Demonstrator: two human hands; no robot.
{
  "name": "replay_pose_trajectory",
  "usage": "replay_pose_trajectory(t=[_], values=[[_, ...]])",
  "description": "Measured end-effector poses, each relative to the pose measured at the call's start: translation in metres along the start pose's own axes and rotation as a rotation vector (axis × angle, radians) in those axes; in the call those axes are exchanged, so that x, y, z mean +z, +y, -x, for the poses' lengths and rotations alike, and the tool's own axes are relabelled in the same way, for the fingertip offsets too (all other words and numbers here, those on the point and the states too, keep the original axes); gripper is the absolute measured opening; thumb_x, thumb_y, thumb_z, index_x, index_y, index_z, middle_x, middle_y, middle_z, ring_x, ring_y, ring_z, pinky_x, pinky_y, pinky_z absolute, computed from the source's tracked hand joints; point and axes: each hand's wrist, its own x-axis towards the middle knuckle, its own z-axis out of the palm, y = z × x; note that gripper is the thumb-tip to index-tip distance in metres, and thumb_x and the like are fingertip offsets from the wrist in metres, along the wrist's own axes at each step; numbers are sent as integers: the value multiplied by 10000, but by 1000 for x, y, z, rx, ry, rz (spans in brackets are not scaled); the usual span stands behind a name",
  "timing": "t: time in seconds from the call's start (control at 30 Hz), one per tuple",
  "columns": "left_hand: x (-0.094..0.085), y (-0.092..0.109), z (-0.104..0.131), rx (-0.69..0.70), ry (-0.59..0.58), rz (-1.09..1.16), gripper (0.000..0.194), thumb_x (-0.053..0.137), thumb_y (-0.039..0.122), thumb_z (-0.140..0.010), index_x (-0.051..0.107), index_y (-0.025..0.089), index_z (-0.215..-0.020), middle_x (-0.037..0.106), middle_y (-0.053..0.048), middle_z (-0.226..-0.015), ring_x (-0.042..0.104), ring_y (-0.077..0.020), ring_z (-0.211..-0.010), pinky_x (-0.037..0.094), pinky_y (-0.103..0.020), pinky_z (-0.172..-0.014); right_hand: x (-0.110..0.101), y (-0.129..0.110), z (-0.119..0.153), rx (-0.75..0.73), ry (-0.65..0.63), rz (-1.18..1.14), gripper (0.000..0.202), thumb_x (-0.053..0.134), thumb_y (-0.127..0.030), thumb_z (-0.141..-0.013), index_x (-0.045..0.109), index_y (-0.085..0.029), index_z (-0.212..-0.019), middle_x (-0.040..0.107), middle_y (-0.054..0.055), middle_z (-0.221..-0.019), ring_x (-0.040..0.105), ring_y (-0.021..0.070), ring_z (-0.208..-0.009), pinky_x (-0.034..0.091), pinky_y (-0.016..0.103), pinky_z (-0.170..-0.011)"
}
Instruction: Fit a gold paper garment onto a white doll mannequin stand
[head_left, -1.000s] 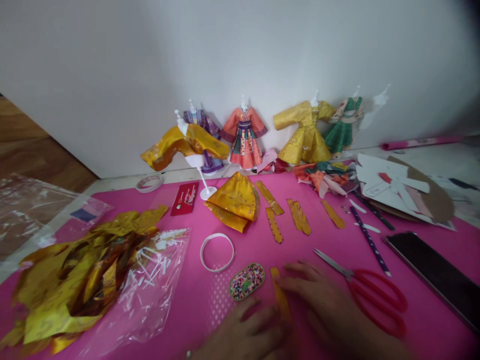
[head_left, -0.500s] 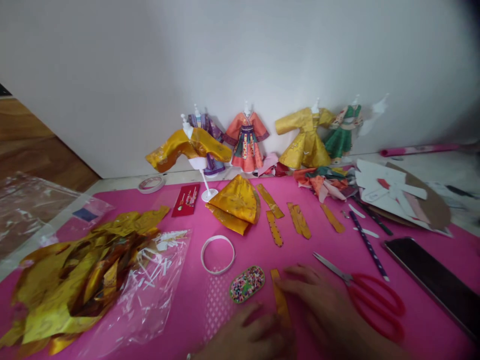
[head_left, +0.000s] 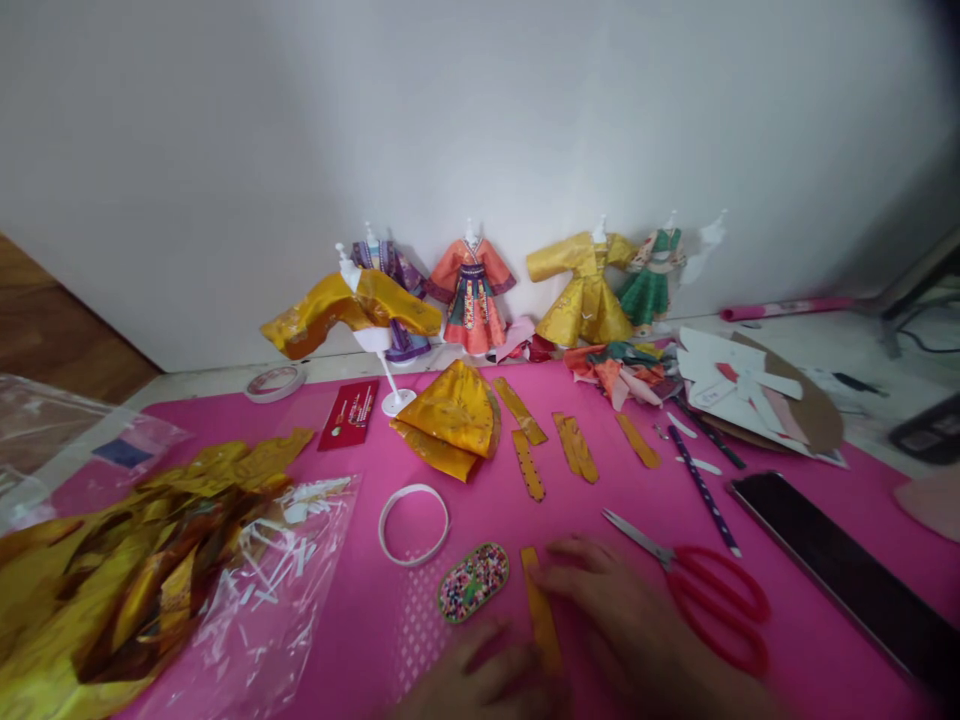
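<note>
A narrow golden-yellow fabric strip [head_left: 541,610] lies upright in the view on the pink table mat, between my hands. My right hand [head_left: 615,610] rests along its right side, fingers stretched out and the tips touching the strip's edge near its top. At the strip's lower left is my left hand [head_left: 480,675], fingers apart and slightly bent; it is partly blurred and cut off by the frame. The strip's lower end is hidden near the left hand. Just above that hand sits an oval case [head_left: 473,582] covered in coloured beads. Red-handled scissors [head_left: 701,590] lie right of my right hand.
Several cut yellow pieces [head_left: 576,447] and a folded yellow skirt [head_left: 450,420] lie beyond the hands. Dressed mini mannequins [head_left: 474,290] line the wall. A fabric pile [head_left: 150,580] and clear bag fill the left; a pencil [head_left: 705,490] and phone [head_left: 840,570] lie right.
The view has shifted, so most things appear further left and slightly lower. Both hands stay at the fabric strip, with little visible change in their pose.
</note>
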Motion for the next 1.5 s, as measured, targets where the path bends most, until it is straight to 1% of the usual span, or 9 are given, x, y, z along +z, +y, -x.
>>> replay_pose_trajectory(t=[0.13, 0.2, 0.33, 0.4, 0.5, 0.67, 1.07, 1.27, 1.5], values=[[-12, 2, -6, 14, -55, 94, 253, 437, 279, -1071, 637, 274, -1225, 691, 170, -1258, 574, -80, -1130, 416, -273, -1017, -4, -2, 0, -8, -19, -14, 597, 484, -38, -767, 589, -215, -1328, 652, 102, -1316, 583, 258, -1235, 510, 421, -1014], [-20, 3, -10, -20, -143, 162, 287, 387, 287, -1082, 636, 265, -1223, 684, 124, -1286, 577, -81, -1149, 398, -274, -1046, -6, -4, -1, -14, -10, -29, 619, 471, -33, -752, 576, -217, -1334, 646, 100, -1324, 568, 258, -1252, 504, 424, -1020], [-27, 6, -14, -57, -131, 212, 197, 492, 345, -1040, 675, 302, -1102, 723, 87, -1192, 609, -104, -1105, 355, -296, -1107, -9, -8, -1, -19, 24, -48, 614, 465, -47, -745, 568, -216, -1326, 649, 100, -1313, 554, 259, -1263, 489, 426, -1034], [-28, 6, -14, -77, -138, 198, 170, 537, 349, -1019, 670, 306, -1117, 717, 73, -1209, 605, -120, -1122, 347, -310, -1122, -10, -8, -2, -19, 17, -60, 614, 467, -40, -747, 567, -220, -1324, 652, 91, -1308, 557, 250, -1256, 492, 414, -1030], [-31, 6, -14, -122, -201, 162, 238, 515, 329, -1026, 630, 271, -1226, 660, 21, -1335, 572, -158, -1212, 354, -336, -1127, -12, -8, -3, -29, 24, -78, 566, 466, -43, -783, 572, -215, -1312, 660, 85, -1287, 565, 239, -1239, 495, 400, -1023], [-37, 5, -15, -199, -288, 184, 443, 522, 514, -981, 602, 205, -1287, 595, -86, -1419, 552, -246, -1259, 377, -429, -1118, -16, -10, -3, -50, 98, -99, 503, 455, -62, -814, 582, -205, -1279, 679, 89, -1228, 572, 232, -1222, 496, 389, -1017], [-40, 3, -18, -231, -396, 271, 453, 552, 493, -968, 568, 216, -1326, 549, -97, -1466, 526, -285, -1307, 400, -474, -1105, -22, -15, -9, -111, 65, -102, 413, 469, -88, -831, 656, -200, -1181, 705, 102, -1153, 612, 241, -1149, 536, 387, -942], [-43, 3, -21, -248, -445, 334, 463, 555, 486, -967, 560, 210, -1338, 526, -110, -1487, 515, -297, -1325, 379, -486, -1125, -14, -9, -3, -74, 75, -102, 479, 468, -89, -839, 606, -190, -1286, 669, 123, -1222, 581, 250, -1195, 514, 427, -981], [-44, 2, -24, -259, -492, 396, 471, 575, 473, -954, 558, 200, -1337, 539, -129, -1472, 513, -317, -1328, 372, -509, -1127, -9, -8, -4, -1, 15, -69, 552, 445, -73, -831, 534, -183, -1364, 624, 127, -1311, 524, 260, -1263, 489, 441, -1021]])
